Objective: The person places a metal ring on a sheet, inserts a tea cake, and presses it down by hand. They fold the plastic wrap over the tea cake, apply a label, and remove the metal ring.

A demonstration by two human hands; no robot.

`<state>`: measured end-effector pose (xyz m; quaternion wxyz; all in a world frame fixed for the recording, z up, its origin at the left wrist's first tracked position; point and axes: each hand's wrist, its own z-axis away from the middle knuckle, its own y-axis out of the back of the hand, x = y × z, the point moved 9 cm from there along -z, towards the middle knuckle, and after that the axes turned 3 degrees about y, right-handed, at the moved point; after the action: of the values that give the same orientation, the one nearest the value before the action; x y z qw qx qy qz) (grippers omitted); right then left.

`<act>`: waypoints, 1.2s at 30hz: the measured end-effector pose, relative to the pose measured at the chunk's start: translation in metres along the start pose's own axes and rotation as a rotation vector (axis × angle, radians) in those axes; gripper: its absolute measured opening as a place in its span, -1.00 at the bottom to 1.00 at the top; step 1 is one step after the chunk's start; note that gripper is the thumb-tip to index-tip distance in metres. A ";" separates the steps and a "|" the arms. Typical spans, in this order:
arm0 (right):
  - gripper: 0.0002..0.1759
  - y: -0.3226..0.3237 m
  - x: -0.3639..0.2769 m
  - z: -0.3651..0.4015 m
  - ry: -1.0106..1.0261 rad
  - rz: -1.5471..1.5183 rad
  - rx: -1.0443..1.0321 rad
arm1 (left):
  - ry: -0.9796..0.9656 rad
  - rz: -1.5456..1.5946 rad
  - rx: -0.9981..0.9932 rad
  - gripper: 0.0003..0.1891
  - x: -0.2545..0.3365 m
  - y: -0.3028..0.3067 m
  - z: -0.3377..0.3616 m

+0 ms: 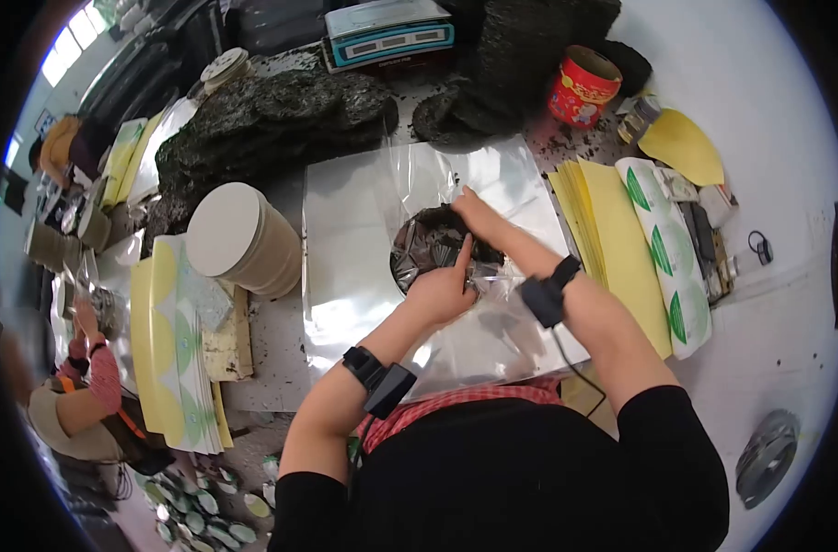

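A clear plastic bag or film with dark material (423,241) inside lies on a shiny metal sheet (345,322). My left hand (440,293) is at the lower edge of the dark round mass, its index finger stretched out over it and the other fingers curled. At the upper right edge of the same mass, my right hand (477,213) has its fingers bent together on the film. Whatever those fingertips pinch is too small to make out. Clear film extends above the mass.
Left of the sheet stand a round white stack (244,235) and yellow and green packets (175,340). Dark blocks (271,129), a blue scale (391,39) and a red tin (584,87) are behind. Yellow sheets (626,248) lie right. Other people work at far left.
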<state>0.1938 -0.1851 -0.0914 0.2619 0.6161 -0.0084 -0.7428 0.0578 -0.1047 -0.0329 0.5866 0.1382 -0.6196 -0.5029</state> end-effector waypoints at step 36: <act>-0.70 -0.085 -0.064 0.075 0.447 0.900 -0.296 | -0.041 0.555 0.757 -0.11 -0.044 0.090 0.013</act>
<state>0.0994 -0.1097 -0.0430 0.6348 0.6515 -0.1110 -0.4003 0.0967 -0.0243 0.0143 0.5949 0.1618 -0.7844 -0.0683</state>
